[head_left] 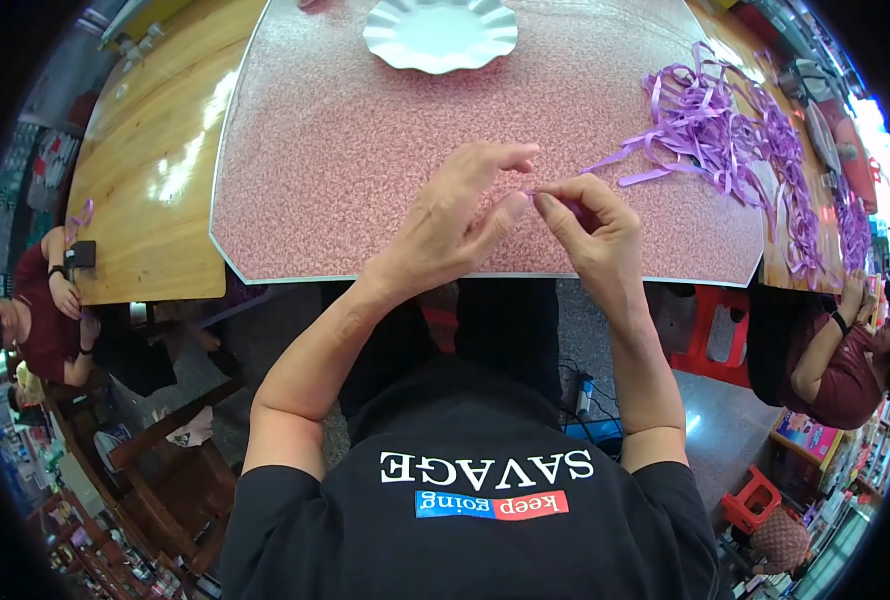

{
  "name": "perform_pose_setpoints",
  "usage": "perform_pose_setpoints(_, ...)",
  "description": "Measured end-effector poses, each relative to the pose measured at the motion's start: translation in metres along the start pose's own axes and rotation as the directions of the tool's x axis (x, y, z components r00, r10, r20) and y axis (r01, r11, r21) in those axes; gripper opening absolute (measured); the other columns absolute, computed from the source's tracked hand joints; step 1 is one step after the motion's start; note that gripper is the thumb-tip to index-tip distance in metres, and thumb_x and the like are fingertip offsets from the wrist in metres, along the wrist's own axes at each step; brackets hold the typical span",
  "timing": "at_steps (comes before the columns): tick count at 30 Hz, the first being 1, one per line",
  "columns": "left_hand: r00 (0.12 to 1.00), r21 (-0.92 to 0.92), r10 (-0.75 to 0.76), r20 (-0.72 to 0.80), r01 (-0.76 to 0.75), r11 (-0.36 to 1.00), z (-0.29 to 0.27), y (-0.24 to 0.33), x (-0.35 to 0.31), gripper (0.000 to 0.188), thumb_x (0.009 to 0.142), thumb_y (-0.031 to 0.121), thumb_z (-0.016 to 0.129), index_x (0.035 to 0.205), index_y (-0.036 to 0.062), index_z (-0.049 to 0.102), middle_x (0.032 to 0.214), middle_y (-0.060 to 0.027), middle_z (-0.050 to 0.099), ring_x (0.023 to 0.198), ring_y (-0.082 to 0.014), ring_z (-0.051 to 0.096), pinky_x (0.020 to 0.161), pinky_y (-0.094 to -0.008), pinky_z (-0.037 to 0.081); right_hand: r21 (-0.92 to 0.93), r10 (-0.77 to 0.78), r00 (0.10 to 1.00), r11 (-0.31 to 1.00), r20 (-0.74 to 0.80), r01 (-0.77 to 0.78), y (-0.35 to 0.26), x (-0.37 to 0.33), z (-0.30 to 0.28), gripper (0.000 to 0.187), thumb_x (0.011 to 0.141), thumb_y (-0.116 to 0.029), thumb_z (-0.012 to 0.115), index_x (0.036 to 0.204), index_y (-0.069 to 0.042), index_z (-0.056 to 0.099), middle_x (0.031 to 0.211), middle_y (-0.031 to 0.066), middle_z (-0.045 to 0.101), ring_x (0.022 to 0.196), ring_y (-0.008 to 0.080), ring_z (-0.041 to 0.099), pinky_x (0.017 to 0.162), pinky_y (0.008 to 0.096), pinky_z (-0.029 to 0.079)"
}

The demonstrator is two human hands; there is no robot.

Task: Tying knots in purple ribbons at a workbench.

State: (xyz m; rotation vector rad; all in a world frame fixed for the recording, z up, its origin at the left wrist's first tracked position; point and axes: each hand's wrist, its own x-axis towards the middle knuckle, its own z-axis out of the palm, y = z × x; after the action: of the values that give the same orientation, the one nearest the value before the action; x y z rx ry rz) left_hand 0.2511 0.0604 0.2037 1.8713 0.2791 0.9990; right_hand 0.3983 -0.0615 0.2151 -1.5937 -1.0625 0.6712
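My right hand (605, 228) is closed in a pinch, thumb against index finger, on a small piece of purple ribbon (530, 194). Only a tiny tip of that ribbon shows at the fingertips; most of it is hidden by the hand. Just left of it, my left hand (455, 212) hovers over the pink table mat with thumb and index finger apart, nothing visible between them. Its thumb tip is close to the pinched ribbon; whether they touch I cannot tell. A tangled heap of purple ribbon (703, 120) lies to the right, one loose strand reaching toward my right hand.
A white plate with a wavy rim (440, 35) stands at the far middle of the pink mat (305, 180). Wooden tabletop (150, 170) shows at the left. Other people in dark red sit at both sides, the right one's hand (851, 298) beside hanging ribbons. Red stools (710, 340) stand below right.
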Motion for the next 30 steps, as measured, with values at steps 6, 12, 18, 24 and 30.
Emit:
perform_pose_setpoints(6,0.964,0.293,0.078,0.253,-0.153,0.944,-0.011,-0.005,-0.002,0.007,0.092,0.003,0.061,0.099,0.0014,0.06,0.093,-0.0147,0.06,0.087,-0.0346,0.058,0.078,-0.0404,0.046,-0.146,-0.198,0.98,0.97,-0.015,0.194,-0.012,-0.001,0.001,0.006,0.088,-0.005,0.074,0.093,-0.001,0.073,0.079,0.002,0.062,0.069,0.0071,0.054,0.06,0.0229,0.041)
perform_pose_setpoints(12,0.939,-0.03,-0.314,0.142,0.321,0.946,-0.017,0.005,-0.021,0.01,0.101,0.01,0.056,0.096,0.0012,0.059,0.089,-0.0061,0.059,0.082,-0.0149,0.058,0.075,-0.0314,0.046,-0.07,-0.302,0.953,0.951,0.013,0.302,-0.009,-0.005,0.011,0.007,0.085,-0.001,0.075,0.091,-0.001,0.074,0.079,0.0049,0.063,0.065,0.0102,0.056,0.055,0.0257,0.043)
perform_pose_setpoints(18,0.925,-0.141,-0.378,0.047,0.381,0.914,-0.008,0.014,-0.025,0.019,0.104,0.013,0.052,0.092,-0.0001,0.058,0.082,-0.0059,0.057,0.078,-0.0115,0.056,0.071,-0.0292,0.047,-0.079,-0.335,0.942,0.939,0.026,0.336,-0.004,-0.007,0.016,0.009,0.085,-0.001,0.074,0.094,-0.001,0.073,0.081,0.0057,0.064,0.067,0.0122,0.06,0.057,0.0262,0.046)
perform_pose_setpoints(24,0.918,0.194,-0.267,0.291,0.217,0.957,-0.035,0.018,-0.026,0.024,0.104,0.017,0.052,0.089,-0.0006,0.058,0.078,-0.0094,0.056,0.067,-0.0176,0.056,0.061,-0.03,0.045,-0.083,-0.385,0.919,0.916,0.084,0.391,0.001,-0.01,0.012,0.009,0.083,0.001,0.075,0.091,-0.001,0.071,0.082,0.0084,0.065,0.07,0.0176,0.063,0.059,0.0298,0.049)
perform_pose_setpoints(30,0.842,0.073,-0.455,0.29,0.455,0.887,-0.048,0.009,-0.032,0.027,0.105,0.019,0.052,0.088,0.0002,0.059,0.079,-0.0048,0.06,0.066,-0.0133,0.055,0.06,-0.029,0.044,-0.018,-0.419,0.899,0.905,0.125,0.424,-0.005,-0.016,0.018,0.01,0.083,0.0,0.076,0.092,-0.001,0.071,0.083,0.008,0.066,0.073,0.0181,0.064,0.06,0.0299,0.049)
